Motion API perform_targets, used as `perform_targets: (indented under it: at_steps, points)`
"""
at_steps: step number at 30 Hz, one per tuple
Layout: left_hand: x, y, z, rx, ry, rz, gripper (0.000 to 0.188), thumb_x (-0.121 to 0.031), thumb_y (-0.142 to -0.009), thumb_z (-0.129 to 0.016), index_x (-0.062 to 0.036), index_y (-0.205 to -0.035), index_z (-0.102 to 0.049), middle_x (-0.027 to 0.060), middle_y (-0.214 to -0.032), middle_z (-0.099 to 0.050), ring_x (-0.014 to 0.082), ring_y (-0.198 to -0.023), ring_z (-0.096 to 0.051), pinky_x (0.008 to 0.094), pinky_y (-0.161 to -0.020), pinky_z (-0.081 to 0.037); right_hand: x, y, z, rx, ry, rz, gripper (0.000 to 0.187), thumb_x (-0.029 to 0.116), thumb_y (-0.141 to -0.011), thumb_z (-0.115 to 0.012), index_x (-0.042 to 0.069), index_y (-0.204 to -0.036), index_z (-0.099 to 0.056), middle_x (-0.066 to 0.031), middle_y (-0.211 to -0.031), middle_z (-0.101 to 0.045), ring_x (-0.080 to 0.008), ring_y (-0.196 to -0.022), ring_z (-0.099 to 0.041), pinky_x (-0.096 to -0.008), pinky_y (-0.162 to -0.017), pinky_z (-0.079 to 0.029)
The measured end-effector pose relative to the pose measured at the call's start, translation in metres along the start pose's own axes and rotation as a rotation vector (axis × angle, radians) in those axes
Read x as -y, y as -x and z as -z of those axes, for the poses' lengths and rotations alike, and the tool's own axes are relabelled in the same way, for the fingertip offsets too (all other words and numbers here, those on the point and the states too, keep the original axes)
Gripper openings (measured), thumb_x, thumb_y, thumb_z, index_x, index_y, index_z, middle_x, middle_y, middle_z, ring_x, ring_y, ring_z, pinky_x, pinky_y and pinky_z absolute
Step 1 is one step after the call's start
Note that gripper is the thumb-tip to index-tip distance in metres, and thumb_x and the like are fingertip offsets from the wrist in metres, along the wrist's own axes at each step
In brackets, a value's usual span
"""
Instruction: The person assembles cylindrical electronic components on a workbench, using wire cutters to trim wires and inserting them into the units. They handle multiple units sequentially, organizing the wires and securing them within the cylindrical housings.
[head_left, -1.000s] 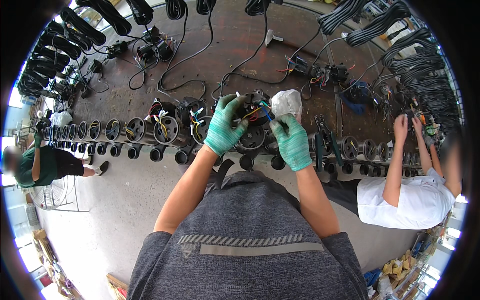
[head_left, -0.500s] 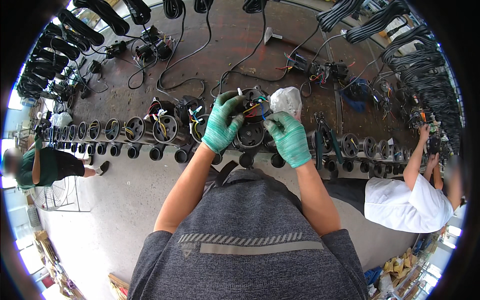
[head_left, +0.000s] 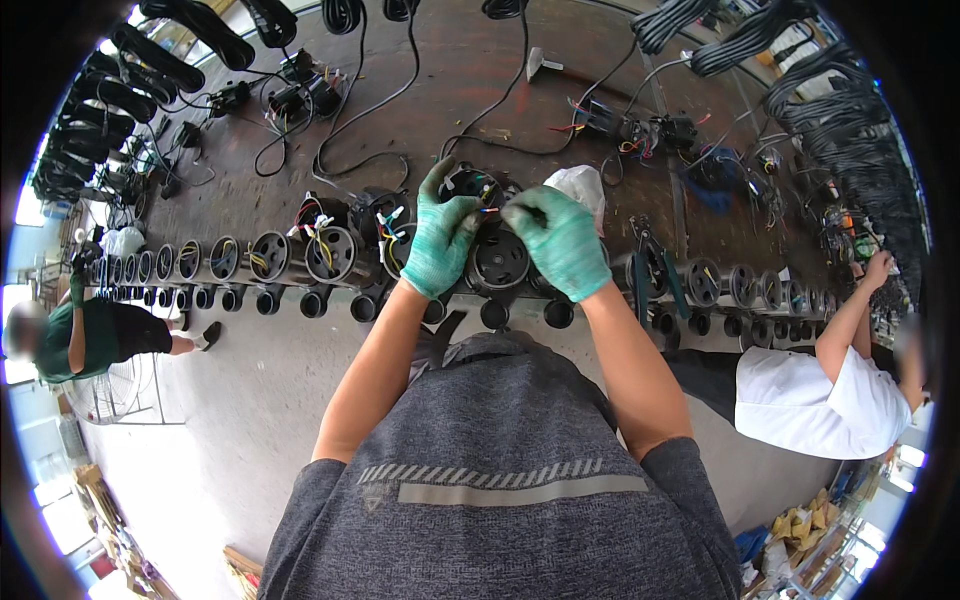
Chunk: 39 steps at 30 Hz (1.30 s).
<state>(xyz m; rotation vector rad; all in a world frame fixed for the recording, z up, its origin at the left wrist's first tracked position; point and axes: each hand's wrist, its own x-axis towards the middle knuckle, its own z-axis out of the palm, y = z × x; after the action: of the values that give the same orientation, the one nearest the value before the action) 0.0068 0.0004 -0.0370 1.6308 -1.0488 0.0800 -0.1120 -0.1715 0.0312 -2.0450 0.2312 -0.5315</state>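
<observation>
Both my hands wear green gloves and meet above a dark round motor part at the table's near edge. Thumb and forefinger of my left hand pinch thin coloured wires; its other fingers rest against the motor part. My right hand is closed, its fingertips pinching the other end of those wires. Just below the wires, a black round housing with slots in its face points toward me. A crumpled white plastic bag lies behind my right hand, partly hidden by it.
Similar housings line the table edge on both sides. Wire-stripping pliers with dark handles stand to the right. A hammer lies farther back, among black cables. Co-workers stand far left and right.
My right hand has moved left and up, its fingers closing in toward my left hand. The wires, spread out before, are now gathered between both hands' fingertips.
</observation>
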Motion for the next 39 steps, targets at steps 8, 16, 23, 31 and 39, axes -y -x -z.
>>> perform_targets:
  at_steps: [8,16,23,31,39]
  points:
    - [0.006,0.003,-0.004,-0.020,0.102,0.062,0.021,-0.018,-0.106,-0.069,-0.0063,-0.123,-0.073,0.0249,-0.168,-0.033,0.0426,-0.148,-0.044,0.0498,-0.122,-0.037,0.016,0.041,-0.024,0.428,0.479,-0.266,0.053,0.056,-0.101,-0.065,0.006,-0.114,-0.074,-0.0225,-0.103,-0.077,-0.0435,-0.099,-0.075,-0.0541,-0.088,-0.059]
    - [0.004,-0.003,-0.005,0.047,-0.059,0.007,0.021,-0.018,-0.105,-0.069,-0.0084,-0.123,-0.073,0.0250,-0.167,-0.035,0.0439,-0.150,-0.041,0.0515,-0.124,-0.033,0.003,0.033,-0.021,0.477,0.513,-0.263,0.037,0.040,-0.100,-0.065,0.004,-0.098,-0.076,-0.0255,-0.087,-0.075,-0.0457,-0.085,-0.074,-0.0563,-0.078,-0.059]
    - [0.008,0.003,-0.002,0.022,0.029,-0.009,0.022,-0.017,-0.105,-0.067,-0.0032,-0.121,-0.073,0.0236,-0.166,-0.036,0.0394,-0.145,-0.049,0.0478,-0.122,-0.040,0.000,0.030,-0.018,0.553,0.494,-0.223,0.027,0.028,-0.096,-0.067,0.005,-0.102,-0.078,-0.0250,-0.098,-0.078,-0.0457,-0.096,-0.075,-0.0546,-0.085,-0.061]
    - [0.006,0.001,-0.006,0.041,-0.118,-0.062,0.018,-0.009,-0.097,-0.072,-0.0041,-0.114,-0.074,0.0262,-0.164,-0.040,0.0452,-0.146,-0.046,0.0506,-0.122,-0.039,-0.005,0.033,-0.019,0.529,0.618,-0.205,0.020,0.020,-0.091,-0.069,0.006,-0.101,-0.079,-0.0227,-0.102,-0.078,-0.0434,-0.096,-0.077,-0.0534,-0.085,-0.061]
    - [-0.009,-0.005,-0.005,0.081,-0.366,-0.067,0.025,-0.011,-0.082,-0.078,-0.0124,-0.107,-0.078,0.0270,-0.163,-0.045,0.0537,-0.149,-0.039,0.0584,-0.123,-0.035,-0.015,0.045,0.009,0.145,0.440,-0.025,0.015,0.017,-0.092,-0.078,0.007,-0.103,-0.076,-0.0158,-0.101,-0.073,-0.0384,-0.091,-0.072,-0.0480,-0.082,-0.058]
